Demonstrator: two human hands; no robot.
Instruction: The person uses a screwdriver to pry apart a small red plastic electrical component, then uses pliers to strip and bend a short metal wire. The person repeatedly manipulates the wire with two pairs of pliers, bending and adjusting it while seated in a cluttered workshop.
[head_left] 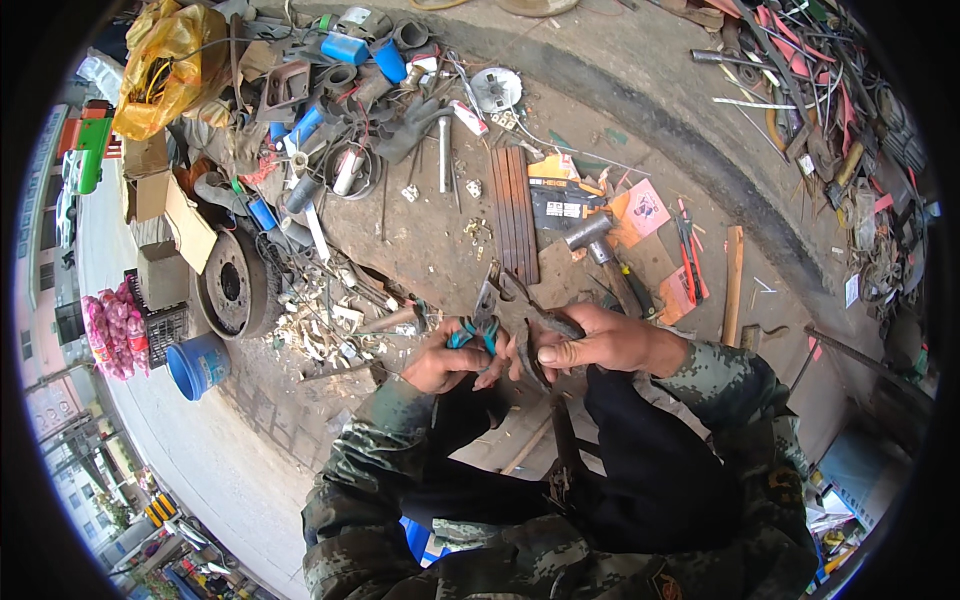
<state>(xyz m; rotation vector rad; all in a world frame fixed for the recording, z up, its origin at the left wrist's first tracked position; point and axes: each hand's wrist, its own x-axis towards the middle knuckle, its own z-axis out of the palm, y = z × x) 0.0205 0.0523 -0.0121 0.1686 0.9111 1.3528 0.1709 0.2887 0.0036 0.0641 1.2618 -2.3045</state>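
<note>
Dirty concrete ground (pixel 640 110) carries a hammer (pixel 600 245), brake drum (pixel 232 285), blue bucket (pixel 198 365).

Dull rusty metal pliers (pixel 515 305)

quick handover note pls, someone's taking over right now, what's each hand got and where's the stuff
Left hand: closed on the teal-handled pliers.
Right hand: grips a dark rusty metal piece; the pliers' nose meets it between the hands.
Nearby on the ground: hammer, bundle of flat metal strips, brake drum, blue bucket.
Done: tool and piece in hand, held together.
Left: cannot tell how far the work on the piece has got.
</note>
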